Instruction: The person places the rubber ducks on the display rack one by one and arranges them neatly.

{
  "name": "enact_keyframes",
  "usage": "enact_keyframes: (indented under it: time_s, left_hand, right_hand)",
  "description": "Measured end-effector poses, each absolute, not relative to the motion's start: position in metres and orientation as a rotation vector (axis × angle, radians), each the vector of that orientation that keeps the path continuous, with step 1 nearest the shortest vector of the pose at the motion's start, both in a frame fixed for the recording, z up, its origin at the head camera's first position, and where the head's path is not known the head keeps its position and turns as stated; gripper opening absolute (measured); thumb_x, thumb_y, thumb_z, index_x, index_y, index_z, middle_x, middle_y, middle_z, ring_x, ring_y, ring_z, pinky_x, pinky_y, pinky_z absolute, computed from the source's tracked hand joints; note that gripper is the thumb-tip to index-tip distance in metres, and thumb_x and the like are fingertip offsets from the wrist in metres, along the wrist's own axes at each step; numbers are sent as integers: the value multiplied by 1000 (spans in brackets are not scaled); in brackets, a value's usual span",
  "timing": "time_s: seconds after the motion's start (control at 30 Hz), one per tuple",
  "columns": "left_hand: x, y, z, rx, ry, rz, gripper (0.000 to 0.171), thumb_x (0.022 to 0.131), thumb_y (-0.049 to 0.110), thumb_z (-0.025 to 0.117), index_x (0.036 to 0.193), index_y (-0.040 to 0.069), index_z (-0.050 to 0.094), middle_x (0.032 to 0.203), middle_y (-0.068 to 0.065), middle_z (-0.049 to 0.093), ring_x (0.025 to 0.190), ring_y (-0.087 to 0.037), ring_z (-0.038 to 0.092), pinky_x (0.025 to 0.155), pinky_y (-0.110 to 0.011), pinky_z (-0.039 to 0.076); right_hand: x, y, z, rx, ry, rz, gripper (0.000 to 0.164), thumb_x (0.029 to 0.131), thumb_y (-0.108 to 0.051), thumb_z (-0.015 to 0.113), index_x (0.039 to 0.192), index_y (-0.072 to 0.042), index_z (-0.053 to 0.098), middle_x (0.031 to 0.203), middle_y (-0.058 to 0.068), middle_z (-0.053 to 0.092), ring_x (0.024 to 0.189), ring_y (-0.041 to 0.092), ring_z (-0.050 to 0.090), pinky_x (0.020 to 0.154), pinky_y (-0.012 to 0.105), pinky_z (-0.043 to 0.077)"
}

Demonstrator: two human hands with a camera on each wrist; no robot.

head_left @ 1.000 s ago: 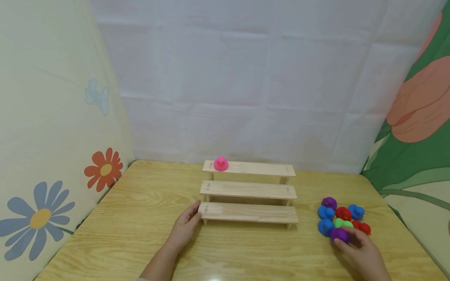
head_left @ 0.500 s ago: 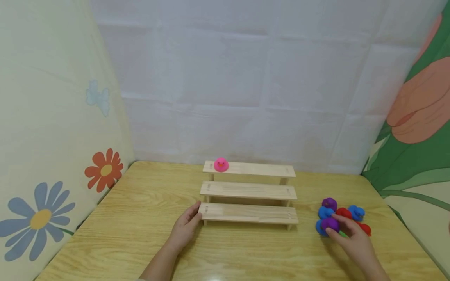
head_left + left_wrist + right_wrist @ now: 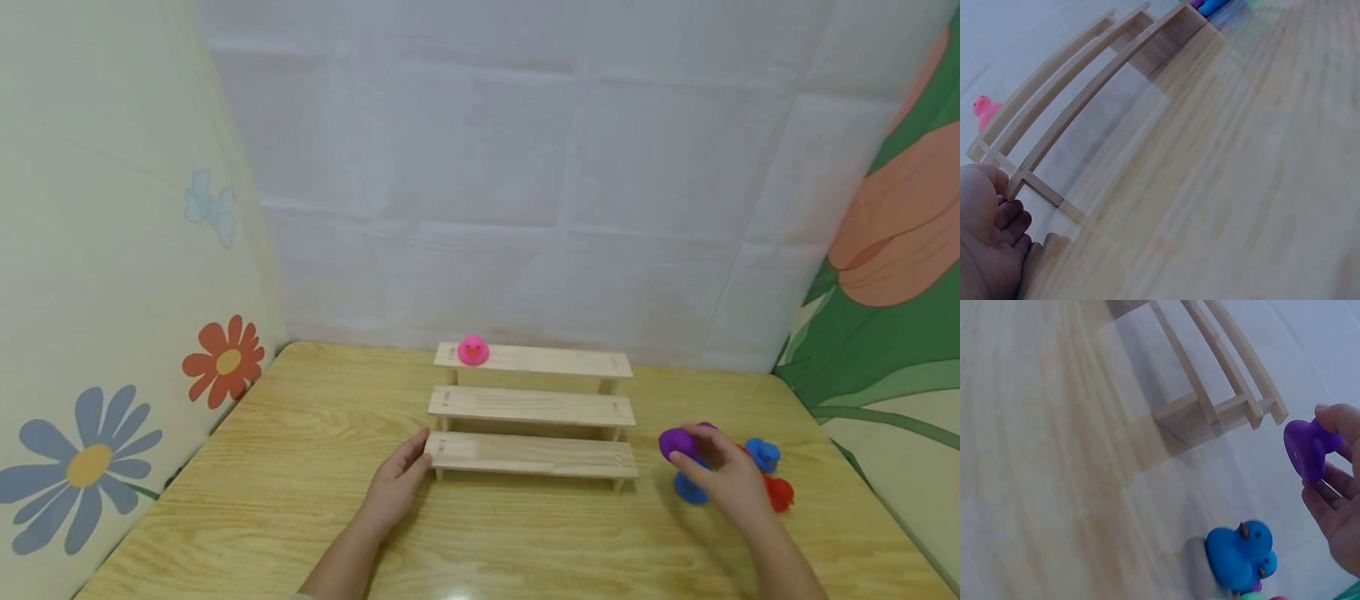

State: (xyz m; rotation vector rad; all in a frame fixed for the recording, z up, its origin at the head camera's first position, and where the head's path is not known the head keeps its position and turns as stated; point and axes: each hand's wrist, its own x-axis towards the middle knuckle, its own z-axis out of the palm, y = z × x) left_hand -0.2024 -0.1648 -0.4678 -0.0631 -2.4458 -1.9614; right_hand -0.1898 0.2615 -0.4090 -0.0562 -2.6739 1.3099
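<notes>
A purple rubber duck point(image 3: 677, 445) is pinched between the thumb and fingers of my right hand point(image 3: 723, 479), lifted above the table. In the right wrist view the purple duck point(image 3: 1307, 449) shows its flat underside. My left hand point(image 3: 393, 483) holds the left end of the lowest board of a three-step wooden shelf point(image 3: 532, 454); the left wrist view shows its thumb and fingers at that board's corner. A pink rubber duck point(image 3: 473, 351) sits at the left end of the top step. Blue ducks point(image 3: 1235, 556) stand close below the right hand, which partly hides the group in the head view.
Right of the shelf, a red duck point(image 3: 780, 493) and a blue duck point(image 3: 763, 455) belong to the cluster on the wood-grain table point(image 3: 300, 433). A white cloth point(image 3: 487, 167) hangs behind, with flower-patterned cloths at both sides.
My right hand has lifted the purple duck off the near side of the cluster and carried it up and left. The left hand stays at the shelf end.
</notes>
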Motion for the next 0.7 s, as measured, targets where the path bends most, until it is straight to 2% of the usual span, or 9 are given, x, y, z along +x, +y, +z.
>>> enact_keyframes:
  time_s: [0.07, 0.1, 0.17, 0.23, 0.33, 0.57, 0.7]
  left_hand:
    - [-202, -165, -468, -60, -2450, -1957, 50, 104, 12, 45, 149, -4, 33, 155, -22, 35, 146, -35, 31, 120, -48, 27]
    - [-202, -165, -468, -58, -2451, -1957, 50, 104, 13, 45, 149, -4, 33, 155, -22, 35, 146, -35, 31, 120, -48, 28]
    - [-203, -165, -469, -52, -2451, -1958, 50, 104, 13, 45, 150, -3, 33, 155, -22, 35, 146, -35, 30, 120, -48, 28]
    - [-203, -165, -469, -52, -2453, -1955, 50, 104, 13, 45, 149, -3, 33, 155, -22, 35, 146, -34, 31, 120, -48, 28]
    - [-203, -165, -469, -54, -2452, -1958, 50, 104, 13, 45, 150, -3, 33, 155, -22, 35, 146, -34, 30, 120, -48, 28]
    - [-203, -166, -470, -67, -2452, -1961, 50, 104, 14, 44, 150, -3, 33, 155, -22, 34, 146, -35, 30, 120, -48, 27]
    - [-203, -166, -470, -70, -2449, -1960, 50, 104, 13, 44, 149, -3, 33, 155, -22, 35, 146, -34, 30, 120, -48, 27]
  right_hand:
    - [-193, 257, -404, -56, -2682, 1338, 57, 91, -35, 69, 135, -3, 54, 134, 22, 59, 121, 31, 60, 95, 25, 55]
    - [-195, 255, -402, -59, -2688, 1356, 58, 92, -36, 69, 137, -3, 52, 135, 22, 58, 124, 35, 58, 98, 29, 55]
    - [-198, 250, -397, -70, -2697, 1390, 61, 92, -39, 67, 140, -5, 50, 140, 22, 55, 128, 38, 54, 103, 39, 52]
    - [-203, 247, -394, -63, -2693, 1423, 62, 92, -39, 67, 141, -5, 49, 142, 23, 53, 130, 38, 53, 104, 42, 50]
    - [-209, 242, -391, -27, -2659, 1471, 61, 92, -36, 68, 141, -3, 49, 143, 24, 52, 130, 39, 53, 103, 40, 52]
    - [-225, 228, -385, 84, -2581, 1570, 56, 92, -28, 69, 138, 0, 52, 139, 24, 55, 127, 38, 55, 91, 18, 55]
    - [-233, 219, -381, 141, -2567, 1615, 55, 92, -24, 69, 138, 1, 52, 138, 25, 55, 125, 38, 56, 87, 14, 54]
